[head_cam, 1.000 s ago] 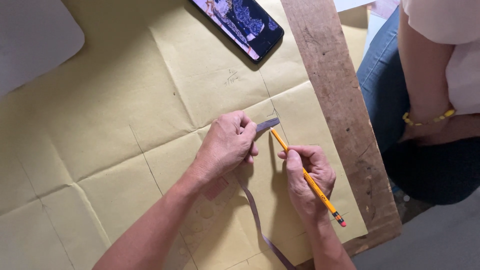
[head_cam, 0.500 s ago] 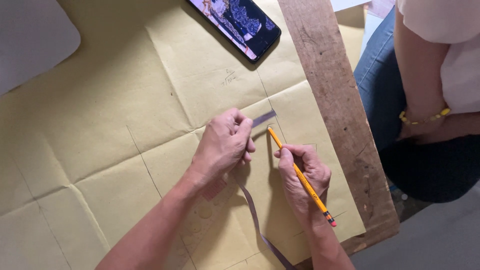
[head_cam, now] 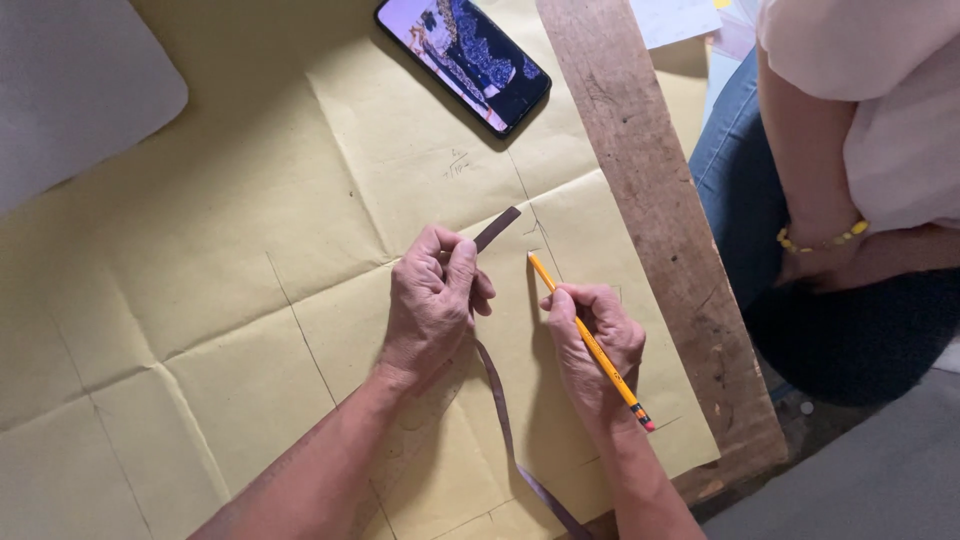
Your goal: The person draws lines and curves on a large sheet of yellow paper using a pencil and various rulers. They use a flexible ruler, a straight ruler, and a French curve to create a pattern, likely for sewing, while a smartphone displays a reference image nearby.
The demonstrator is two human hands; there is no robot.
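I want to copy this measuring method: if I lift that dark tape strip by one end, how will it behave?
The tape strip would probably hang limp: it curves loosely behind the left hand. It looks thin, so likely very light. It may slide on the smooth yellow paper unless pinned.

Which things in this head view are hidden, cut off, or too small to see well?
- Tape strip: middle hidden under left hand; lower end cut off by bottom edge.
- Pencil marks on paper: too small to make out.
- Seated person: cut off by top and right edges.
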